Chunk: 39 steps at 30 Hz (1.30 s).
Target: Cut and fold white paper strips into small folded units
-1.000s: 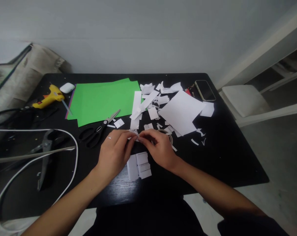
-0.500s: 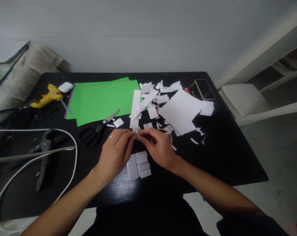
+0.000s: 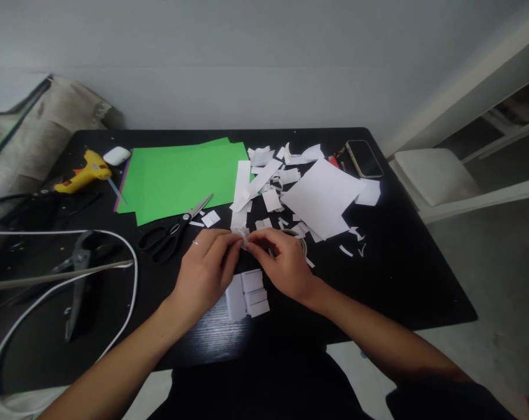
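Note:
Both hands meet at the middle of the black table (image 3: 404, 280). My left hand (image 3: 207, 262) wears a ring and pinches a small piece of white paper (image 3: 242, 235) between thumb and fingers. On the other side of the same piece, my right hand (image 3: 284, 259) pinches it too. Fingertips hide much of the paper. Just below the hands lie folded white paper pieces (image 3: 247, 294), side by side. A roll of tape (image 3: 303, 245) is partly covered by my right hand. Black-handled scissors (image 3: 174, 230) rest, blades apart, left of my left hand.
Green sheets (image 3: 181, 178) lie at the back left, beside a yellow glue gun (image 3: 84, 172) and a white case (image 3: 117, 155). White scraps (image 3: 271, 200), a large white sheet (image 3: 323, 198) and a phone (image 3: 364, 158) are at right. A white cable (image 3: 135, 274) loops past pliers-like shears (image 3: 78, 280).
The small paper between my fingertips has tilted or lowered slightly, and less of it shows above them. Both hands stay in nearly the same place.

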Motion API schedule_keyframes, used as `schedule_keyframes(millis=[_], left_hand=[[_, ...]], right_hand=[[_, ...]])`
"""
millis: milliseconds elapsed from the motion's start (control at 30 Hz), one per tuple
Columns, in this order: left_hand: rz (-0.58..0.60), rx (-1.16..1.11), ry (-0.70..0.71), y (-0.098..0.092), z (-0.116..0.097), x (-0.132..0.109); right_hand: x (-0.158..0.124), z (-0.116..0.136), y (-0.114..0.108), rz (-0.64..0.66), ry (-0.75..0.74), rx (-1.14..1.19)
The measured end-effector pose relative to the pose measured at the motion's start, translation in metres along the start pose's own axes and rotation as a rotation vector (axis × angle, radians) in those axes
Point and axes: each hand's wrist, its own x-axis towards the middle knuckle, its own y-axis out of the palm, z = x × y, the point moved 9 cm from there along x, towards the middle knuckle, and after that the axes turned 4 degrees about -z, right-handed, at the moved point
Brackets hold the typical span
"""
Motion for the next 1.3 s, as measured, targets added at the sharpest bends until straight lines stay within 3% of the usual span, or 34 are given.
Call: schedule_keyframes(millis=[267, 633, 933, 1300], left_hand=[[-0.004, 0.039, 0.063, -0.001, -0.006, 0.002], [-0.066, 0.033, 0.038, -0.011, 0.004, 0.006], [-0.020, 0.008, 0.092, -0.011, -0.009, 0.008], [-0.009, 0.024, 0.054, -0.009, -0.007, 0.006]], right_hand=[[-0.003, 0.001, 0.002, 0.009, 0.003, -0.039], [0.001, -0.013, 0.001, -0.005, 0.165, 0.173], [-0.001, -0.006, -0.001, -0.020, 0.102, 0.078], [-0.003, 0.009, -0.002, -0.039, -0.093, -0.069]])
